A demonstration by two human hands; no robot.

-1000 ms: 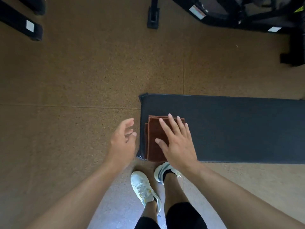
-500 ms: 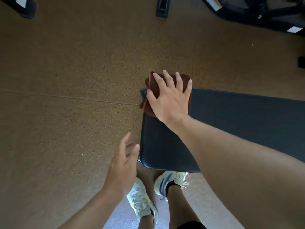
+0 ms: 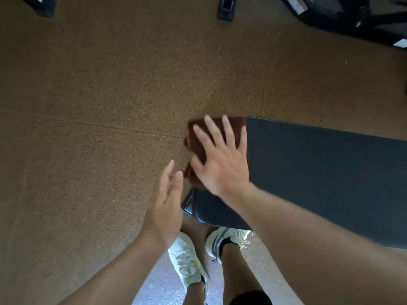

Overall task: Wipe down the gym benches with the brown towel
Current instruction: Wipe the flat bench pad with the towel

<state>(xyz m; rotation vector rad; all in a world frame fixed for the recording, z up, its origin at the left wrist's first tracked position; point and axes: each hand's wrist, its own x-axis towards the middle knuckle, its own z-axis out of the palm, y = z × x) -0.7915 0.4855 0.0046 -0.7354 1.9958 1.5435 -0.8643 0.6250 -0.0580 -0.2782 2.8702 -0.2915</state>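
Observation:
A dark padded gym bench [image 3: 319,172] runs from centre to the right edge. The folded brown towel [image 3: 191,144] lies on the bench's left end and reaches up to its far corner. My right hand [image 3: 222,166] presses flat on the towel with fingers spread, and is blurred by motion. My left hand [image 3: 165,208] hovers open beside the bench's left end, above the floor, touching nothing.
Brown speckled rubber flooring surrounds the bench. My feet in white shoes [image 3: 187,260] stand at the bench's near left corner. Black equipment bases sit at the far edge: one at top left [image 3: 41,5], one at top centre [image 3: 225,8], a larger frame at top right [image 3: 343,16].
My right hand pushed the towel from the bench's near edge to its far left corner, then started sliding back toward me. My left hand stayed open beside the bench.

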